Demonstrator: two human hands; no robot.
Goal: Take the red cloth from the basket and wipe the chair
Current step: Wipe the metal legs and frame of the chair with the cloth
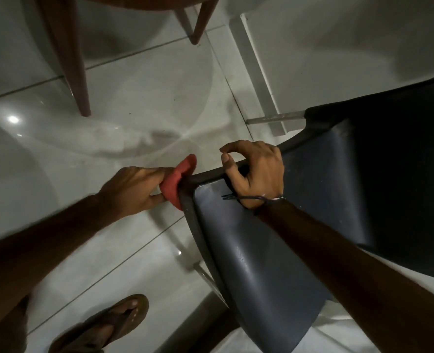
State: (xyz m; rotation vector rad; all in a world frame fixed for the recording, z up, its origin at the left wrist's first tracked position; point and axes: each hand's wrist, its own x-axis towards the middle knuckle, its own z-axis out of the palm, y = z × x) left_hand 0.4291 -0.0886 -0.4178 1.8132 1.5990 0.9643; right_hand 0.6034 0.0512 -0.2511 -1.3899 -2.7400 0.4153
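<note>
Glossy white floor tiles [134, 98]; left hand [131, 191] pinches red cloth [179, 180] against the chair [274, 250] corner — right hand [257, 171] loosely curled over its rim.

Soft, matt red cloth [179, 180], slightly fuzzy, bunched against dark chair [274, 250] of smooth plastic with dull sheen and faint scuffs. Glossy white floor tiles [139, 103], mirror-like, reflecting a lamp. Brown wooden legs [69, 52], smooth, satin. Thin dark cord bracelet [251, 198]. Brown sandal [119, 324], leather-like, matt.
</note>
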